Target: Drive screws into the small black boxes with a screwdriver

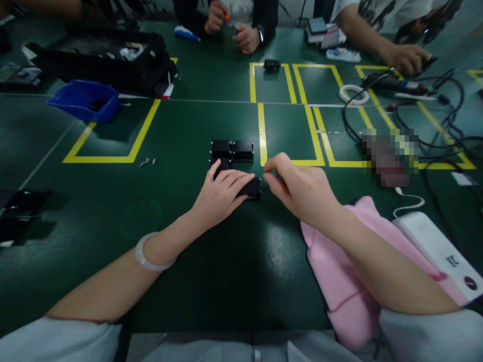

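Several small black rectangular blocks lie grouped mid-table, with tiny shiny screw-like ends at their sides. My left hand (222,193) rests over the nearest black block (252,188), fingers across its top and thumb along its near side, steadying it on the table. Behind it sit two more black blocks (243,150), and another is partly covered by my left fingers. My right hand (298,183) is pinched just off the held block's right end. A thin dark piece shows below those fingertips, too small to name.
Loose screws (147,162) lie left of the blocks. A blue bin (85,100) and a black tray (151,65) stand back left. A pink cloth (339,271) and white power bank (433,251) lie by my right arm. Cables (462,100) spread right. Two people work opposite.
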### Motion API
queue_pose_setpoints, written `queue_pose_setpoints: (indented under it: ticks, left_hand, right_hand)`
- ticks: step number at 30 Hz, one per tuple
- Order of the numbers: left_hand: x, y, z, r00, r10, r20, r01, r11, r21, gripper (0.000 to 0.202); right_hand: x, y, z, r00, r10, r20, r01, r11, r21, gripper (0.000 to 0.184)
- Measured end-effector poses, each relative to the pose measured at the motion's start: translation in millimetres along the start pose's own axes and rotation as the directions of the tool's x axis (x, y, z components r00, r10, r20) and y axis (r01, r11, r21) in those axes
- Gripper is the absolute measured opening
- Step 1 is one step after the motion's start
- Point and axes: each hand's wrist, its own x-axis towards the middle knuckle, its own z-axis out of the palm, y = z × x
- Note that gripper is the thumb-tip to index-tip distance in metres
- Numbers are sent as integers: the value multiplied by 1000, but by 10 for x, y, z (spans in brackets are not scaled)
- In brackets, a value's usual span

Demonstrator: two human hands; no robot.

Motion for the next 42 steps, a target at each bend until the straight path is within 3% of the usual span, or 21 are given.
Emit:
queue_pose_setpoints:
  ticks: [7, 12, 17, 23, 28, 33, 38, 42]
  left_hand:
    - [1, 7, -12, 1000, -5, 1, 5, 1000, -28, 42]
    - [2, 13, -19, 1000, -5, 1, 5, 1000, -30, 42]
    - [7, 11, -30, 1000, -1, 2, 1, 1000, -27, 42]
    - [14, 14, -27, 1000, 4, 20, -4, 1000, 10, 41]
    - [12, 12, -20, 1000, 4, 13, -5, 1000, 16, 42]
    - [9, 7, -19, 1000, 3, 16, -4, 1000, 15, 42]
    - [9, 2, -18, 1000, -1, 11, 1, 1000, -2, 42]
    - [7, -3, -10, 1000, -3, 1, 3, 1000, -14, 42]
  right_hand:
    - [-1, -6, 9, 1000, -8, -18, 8, 1000, -7, 31]
    - [2, -20, 2, 1000, 3, 0, -3, 1000, -28, 39]
    - [-1, -32, 4, 1000, 12, -2, -12, 1000, -10, 33]
    - [12, -25, 3, 998, 50, 45, -49, 998, -33, 37]
    - [14, -17, 6, 999, 46, 4, -45, 999, -15, 29]
    - [21, -2, -23, 997, 52, 62, -49, 998, -49, 37]
    - [22, 3, -14, 999, 41, 30, -41, 999, -21, 29]
    - [15, 9, -7, 998, 34, 44, -32, 999, -36, 34]
